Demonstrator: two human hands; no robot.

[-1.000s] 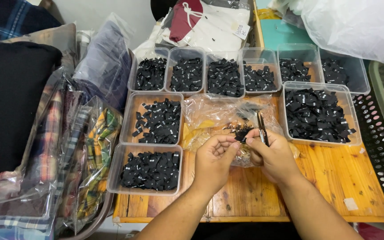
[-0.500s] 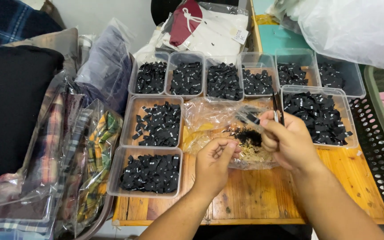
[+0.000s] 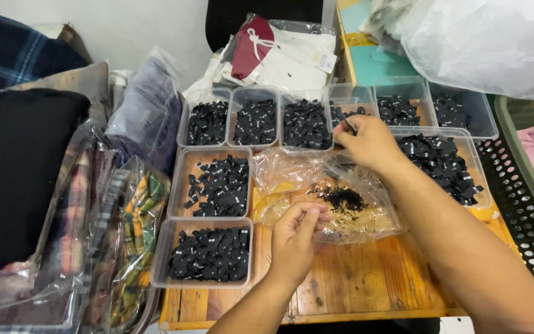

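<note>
At the near edge of the wooden table (image 3: 366, 291), the left hand (image 3: 295, 244) rested with fingers curled and thumb pressed to the fingertips, as if pinching something small; what it held, if anything, could not be made out. Just to its left, at the near left corner, a clear tray (image 3: 208, 252) was already filled with small black tags. Directly beyond the left hand lay a crumpled clear plastic bag (image 3: 329, 198), spread flat on the table, with a small dark heap of loose tags (image 3: 341, 199) left at its middle — little compared with what the trays held.

Left of the bag, a second tray (image 3: 214, 182) held a thinner scatter of the same black tags, its brown bottom showing through. Toward the right edge, a larger tray (image 3: 443, 167) was well stocked.

Farther back, the right hand (image 3: 369, 143) reached over the far row of small trays (image 3: 307, 117), fingers closed at the tips over the fourth tray from the left (image 3: 347, 102), which looked the emptiest of the row. Whether a tag sat between those fingertips could not be told.

Judging by this, the sorting looked mostly done — the trays were loaded, and only the small heap in the bag remained.
</note>
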